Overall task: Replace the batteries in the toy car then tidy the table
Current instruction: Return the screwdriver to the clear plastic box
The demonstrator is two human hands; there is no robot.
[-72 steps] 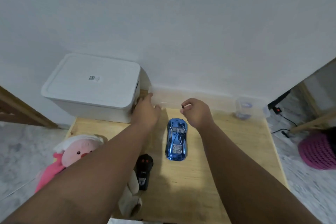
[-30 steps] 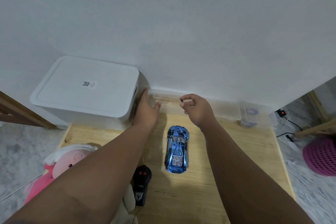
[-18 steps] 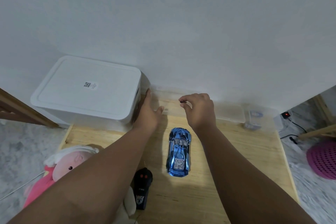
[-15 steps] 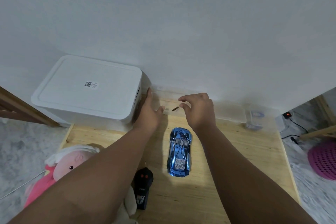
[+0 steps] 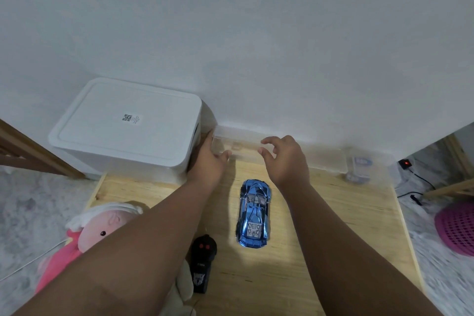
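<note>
A shiny blue toy car (image 5: 254, 213) stands on its wheels in the middle of the wooden table (image 5: 333, 226), nose toward the wall. A black remote control (image 5: 203, 265) lies to its left. A long clear plastic box (image 5: 320, 156) runs along the wall at the back. My left hand (image 5: 209, 163) rests against the box's left end, fingers flat. My right hand (image 5: 286, 159) hovers over the box with fingers spread and curled, nothing visible in it.
A large white lidded bin (image 5: 128, 128) stands at the back left. A pink plush toy (image 5: 87, 236) lies at the table's left edge. A small clear container (image 5: 360, 165) sits at the back right. A pink basket (image 5: 456, 228) and cables lie on the floor, right.
My right hand pinched a small dark thing over the clear box, let it drop half a second ago, and now has its fingers apart. The left hand stayed at the box's end.
</note>
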